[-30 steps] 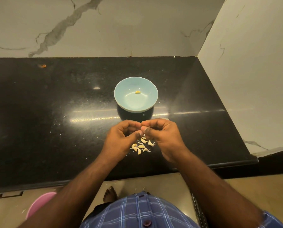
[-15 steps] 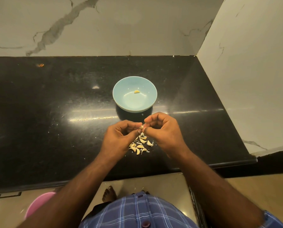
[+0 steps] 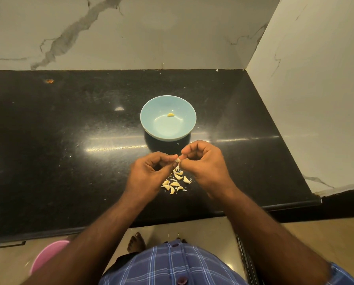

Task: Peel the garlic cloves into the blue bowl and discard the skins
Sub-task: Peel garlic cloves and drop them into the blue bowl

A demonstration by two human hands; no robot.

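Note:
The blue bowl (image 3: 149, 122) stands on the black counter (image 3: 69, 140) with one peeled yellow clove (image 3: 170, 115) inside it. Just in front of the bowl, my left hand (image 3: 149, 171) and my right hand (image 3: 207, 163) meet fingertip to fingertip and pinch a single garlic clove (image 3: 178, 160) between them, a strip of pale skin hanging from it. Below the hands lies a small pile of several unpeeled cloves and skin bits (image 3: 175, 183).
Marble walls close the counter at the back and on the right (image 3: 316, 99). The counter's front edge (image 3: 192, 215) runs just below the pile. A pink bin (image 3: 48, 254) stands on the floor at lower left, beside my bare foot (image 3: 136, 242).
Both hands have lifted slightly and drawn a little apart; the clove and its loose skin now show between the fingertips. The bowl and the pile have not moved.

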